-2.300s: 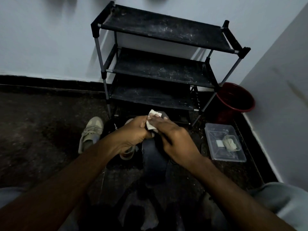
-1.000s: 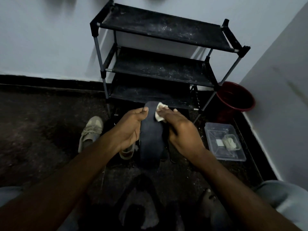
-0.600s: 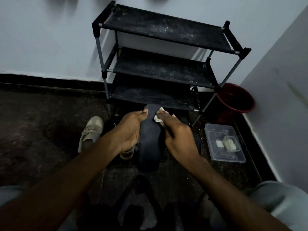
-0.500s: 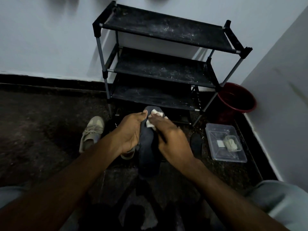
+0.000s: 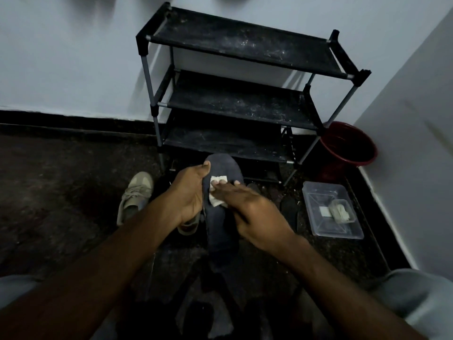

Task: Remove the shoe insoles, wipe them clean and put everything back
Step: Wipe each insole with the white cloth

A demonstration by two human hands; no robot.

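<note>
The dark insole (image 5: 221, 231) is held lengthwise by the left grip (image 5: 188, 192), which is clamped on its left edge with the thumb laid over the far end. A white wipe (image 5: 215, 201) is pressed onto the insole by the right grip (image 5: 255, 212), fingers straight, nothing enclosed. A beige shoe (image 5: 137, 192) is noted on the floor just left of the left grip; a second insole (image 5: 289, 212) and a clear box (image 5: 331, 209) lie right of the right grip, with the shoe rack (image 5: 232, 101) beyond both.
</note>
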